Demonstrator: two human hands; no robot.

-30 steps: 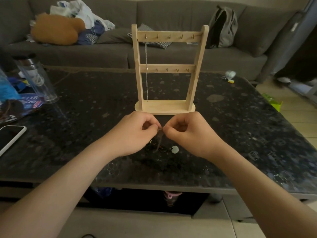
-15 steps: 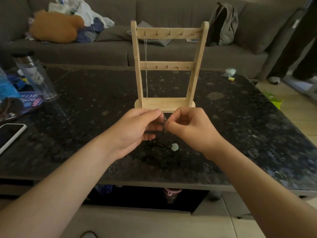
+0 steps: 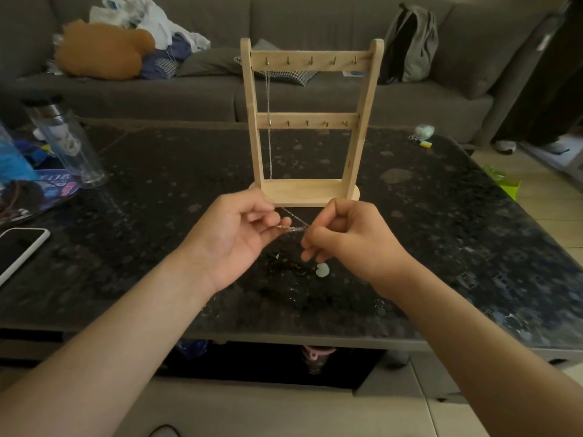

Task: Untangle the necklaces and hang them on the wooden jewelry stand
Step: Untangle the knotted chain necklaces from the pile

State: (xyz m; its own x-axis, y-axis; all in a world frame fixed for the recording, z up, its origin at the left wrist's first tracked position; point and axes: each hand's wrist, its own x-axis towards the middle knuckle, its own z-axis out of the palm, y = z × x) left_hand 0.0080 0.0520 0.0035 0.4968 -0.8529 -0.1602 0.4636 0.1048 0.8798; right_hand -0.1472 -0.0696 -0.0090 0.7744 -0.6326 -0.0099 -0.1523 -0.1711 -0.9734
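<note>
A wooden jewelry stand [image 3: 310,121] with two hook rails stands upright on the dark table [image 3: 157,190]. One silver chain [image 3: 268,127] hangs from the leftmost top hook. Just in front of the stand's base, my left hand [image 3: 233,238] and my right hand [image 3: 350,238] pinch a thin silver necklace [image 3: 295,222] stretched between their fingertips. Below the hands a dark tangled necklace [image 3: 287,266] with a pale green pendant [image 3: 322,270] lies on the table.
A phone [image 3: 19,250] lies at the left edge, with a clear tumbler [image 3: 67,143] and blue packets behind it. A keychain [image 3: 422,134] sits far right. A grey sofa with clothes and a backpack [image 3: 410,42] runs behind.
The hands have lifted slightly and drawn apart, pulling the thin silver chain taut between them. The left palm has turned up and opened wider.
</note>
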